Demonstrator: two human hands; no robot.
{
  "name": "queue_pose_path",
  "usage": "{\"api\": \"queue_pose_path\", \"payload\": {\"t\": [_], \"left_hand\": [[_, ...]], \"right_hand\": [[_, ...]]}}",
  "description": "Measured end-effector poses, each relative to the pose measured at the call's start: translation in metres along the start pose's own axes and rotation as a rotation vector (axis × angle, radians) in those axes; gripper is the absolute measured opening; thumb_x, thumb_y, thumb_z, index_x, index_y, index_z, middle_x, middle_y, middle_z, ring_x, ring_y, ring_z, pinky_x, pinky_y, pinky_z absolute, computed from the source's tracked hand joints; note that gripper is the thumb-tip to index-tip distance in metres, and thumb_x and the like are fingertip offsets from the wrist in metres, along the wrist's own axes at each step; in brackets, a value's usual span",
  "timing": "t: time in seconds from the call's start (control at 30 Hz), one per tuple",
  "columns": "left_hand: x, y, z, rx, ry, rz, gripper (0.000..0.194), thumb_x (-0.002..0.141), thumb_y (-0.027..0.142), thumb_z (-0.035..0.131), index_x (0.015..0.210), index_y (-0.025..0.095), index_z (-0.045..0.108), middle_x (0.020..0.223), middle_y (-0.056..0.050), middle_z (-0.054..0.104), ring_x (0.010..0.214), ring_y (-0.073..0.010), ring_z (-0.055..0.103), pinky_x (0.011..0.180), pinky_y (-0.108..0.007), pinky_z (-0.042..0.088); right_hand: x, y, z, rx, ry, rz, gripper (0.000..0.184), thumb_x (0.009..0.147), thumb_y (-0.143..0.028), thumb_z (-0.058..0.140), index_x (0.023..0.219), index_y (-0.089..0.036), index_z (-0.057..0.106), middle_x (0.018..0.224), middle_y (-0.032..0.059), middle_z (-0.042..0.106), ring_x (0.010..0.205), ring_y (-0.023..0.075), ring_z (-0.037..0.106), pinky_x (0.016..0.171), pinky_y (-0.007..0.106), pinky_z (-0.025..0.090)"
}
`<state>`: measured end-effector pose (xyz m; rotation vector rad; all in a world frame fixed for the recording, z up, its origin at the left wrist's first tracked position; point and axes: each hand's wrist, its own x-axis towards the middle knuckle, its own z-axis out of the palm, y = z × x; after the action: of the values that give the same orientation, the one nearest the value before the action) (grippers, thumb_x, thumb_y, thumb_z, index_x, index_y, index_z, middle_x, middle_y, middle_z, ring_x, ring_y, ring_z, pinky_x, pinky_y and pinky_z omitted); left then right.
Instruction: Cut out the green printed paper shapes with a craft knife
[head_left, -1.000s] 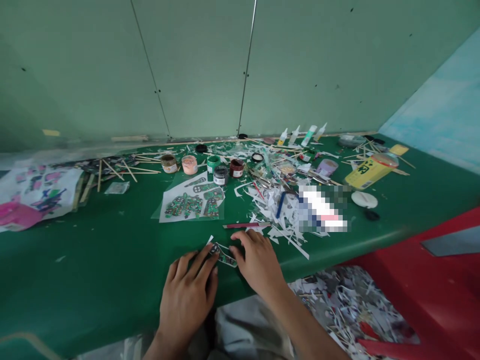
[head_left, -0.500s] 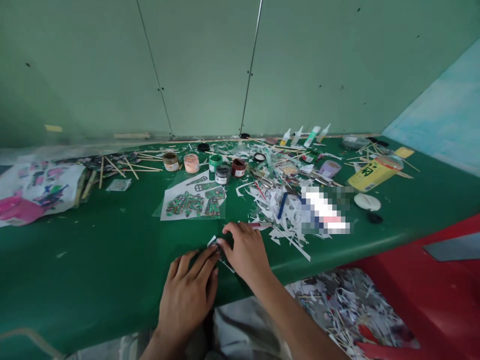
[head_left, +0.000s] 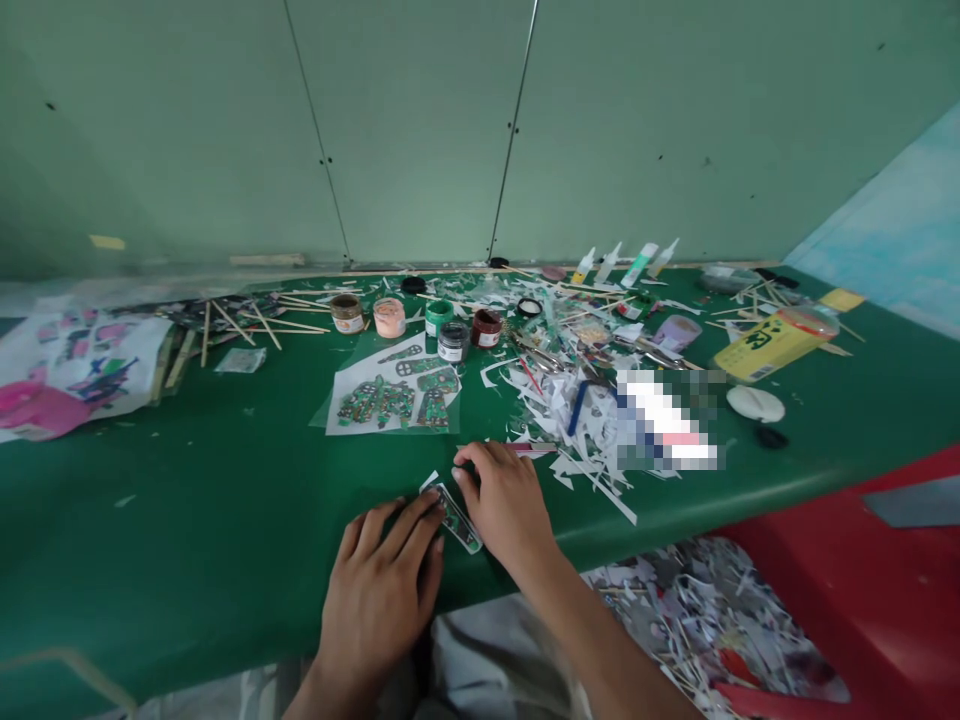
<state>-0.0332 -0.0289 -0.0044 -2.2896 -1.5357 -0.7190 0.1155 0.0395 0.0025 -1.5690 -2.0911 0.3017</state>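
My left hand [head_left: 379,580] lies palm down near the table's front edge, its fingers stretched out. Its fingertips press on the upper end of a narrow cut-out paper strip [head_left: 460,522] with a dark green and grey printed pattern and a white border. Beside the strip's right edge is my right hand [head_left: 514,505], thumb and index finger bent and slightly apart, with nothing visible between them. Just behind its knuckles a slim pink-handled tool [head_left: 534,449] shows; whether the hidden fingers touch it I cannot tell. Further back lies a printed sheet [head_left: 360,375] with similar camouflage-like shapes.
Paint jars [head_left: 388,318] stand behind the sheet. Paper scraps [head_left: 555,400] and glue bottles [head_left: 639,264] spread to the right, with a yellow canister [head_left: 772,345] on its side. Wooden sticks [head_left: 238,328] and a pink object [head_left: 45,408] lie left. A scrap-filled bin [head_left: 675,610] sits below.
My right thumb has drawn back from the paper strip, so more of its printed face shows. My left fingers stay on it. The view has shifted slightly.
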Motion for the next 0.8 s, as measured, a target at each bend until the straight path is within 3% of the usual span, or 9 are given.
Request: {"api": "queue_pose_path", "payload": {"t": [0.07,0.17,0.43,0.53,0.67,0.8], "left_hand": [[0.000,0.000,0.000,-0.002,0.002,0.002,0.025,0.092,0.022,0.046,0.110,0.022,0.065,0.117,0.005,0.069,0.098,-0.0238,0.056,0.082,-0.039,0.040],[0.000,0.001,-0.001,0.003,0.003,-0.007,0.026,0.093,0.022,0.045,0.110,0.022,0.065,0.116,0.003,0.070,0.097,-0.0241,0.057,0.082,-0.039,0.040],[-0.001,0.002,-0.001,-0.010,-0.020,-0.039,0.023,0.091,0.022,0.046,0.102,0.024,0.067,0.113,0.002,0.071,0.095,-0.0240,0.059,0.080,-0.039,0.041],[-0.001,0.003,-0.001,0.007,-0.024,-0.046,0.025,0.091,0.022,0.046,0.105,0.024,0.067,0.114,0.001,0.070,0.095,-0.0233,0.059,0.081,-0.039,0.041],[0.000,0.004,-0.001,0.029,-0.037,-0.039,0.029,0.092,0.022,0.045,0.112,0.028,0.066,0.117,0.001,0.069,0.096,-0.0230,0.060,0.082,-0.040,0.042],[0.000,0.004,-0.002,0.033,-0.038,-0.032,0.030,0.092,0.022,0.045,0.113,0.028,0.066,0.117,0.000,0.069,0.097,-0.0227,0.060,0.084,-0.040,0.042]], "right_hand": [[-0.001,-0.001,0.000,0.010,0.010,-0.005,0.005,0.088,-0.024,0.058,0.092,-0.023,0.059,0.091,0.0024,0.067,0.089,0.0225,0.061,0.076,0.034,0.035],[-0.002,-0.002,0.001,-0.003,0.036,-0.005,0.014,0.083,-0.031,0.065,0.093,-0.022,0.059,0.091,0.0036,0.066,0.091,0.0245,0.060,0.078,0.035,0.035],[-0.001,0.002,0.004,0.016,0.035,-0.016,0.004,0.086,-0.021,0.059,0.089,-0.023,0.060,0.086,0.0019,0.066,0.083,0.0215,0.060,0.073,0.034,0.037],[-0.001,0.012,-0.003,0.049,0.079,-0.082,0.017,0.092,-0.016,0.047,0.090,-0.023,0.063,0.087,0.0026,0.067,0.083,0.0197,0.060,0.075,0.033,0.039],[0.003,0.039,-0.018,-0.183,0.212,-0.168,0.022,0.092,-0.022,0.048,0.106,-0.021,0.065,0.106,0.0113,0.064,0.096,0.0277,0.055,0.080,0.042,0.040],[0.008,0.055,-0.026,-0.300,0.173,-0.234,0.013,0.091,-0.029,0.054,0.086,-0.021,0.064,0.097,0.0103,0.065,0.092,0.0277,0.057,0.077,0.041,0.042]]}}
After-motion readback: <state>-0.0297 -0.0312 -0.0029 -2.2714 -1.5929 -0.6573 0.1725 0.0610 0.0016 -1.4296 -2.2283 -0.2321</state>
